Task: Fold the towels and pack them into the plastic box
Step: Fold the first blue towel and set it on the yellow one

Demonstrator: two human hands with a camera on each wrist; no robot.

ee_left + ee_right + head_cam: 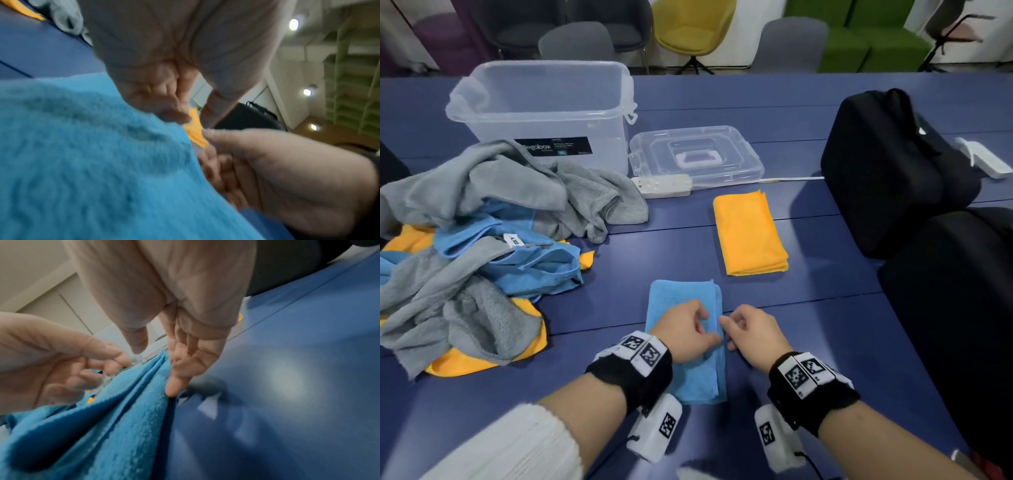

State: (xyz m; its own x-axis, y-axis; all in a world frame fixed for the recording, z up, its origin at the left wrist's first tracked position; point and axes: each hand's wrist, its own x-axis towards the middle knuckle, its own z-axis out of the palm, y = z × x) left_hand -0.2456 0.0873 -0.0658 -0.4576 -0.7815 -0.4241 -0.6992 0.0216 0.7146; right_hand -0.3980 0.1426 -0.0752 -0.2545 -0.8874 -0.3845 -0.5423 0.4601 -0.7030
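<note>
A blue towel (685, 339), folded into a narrow strip, lies on the table (825, 325) directly in front of a person, its layered edges stacked along the right side. The left hand (685, 334) rests on top of the strip with loosely curled fingers, while the right hand (751, 334) sits at the layered edge, a fingertip (173, 389) touching the folds where they meet the table. Neither hand visibly pinches the cloth; both look relaxed, squaring the edges rather than gripping.

Beyond it lies an orange towel (750, 233), already folded. The box (544, 109) stands open at the table's far left, with no towel visible inside, its lid (695, 159) beside it. A heap (476, 246) of grey, blue and orange towels waits unfolded on the left.

The towel appears light, soft and fluffy, with no stiffness of its own, so the folds will likely sag or spring open if lifted by one corner. The safest hold seems to be across the stacked layers at both ends, thumb above and fingers beneath, or a flat palm under the whole bundle. The pile grips itself well, so slipping looks unlikely; nothing here is fragile.
</note>
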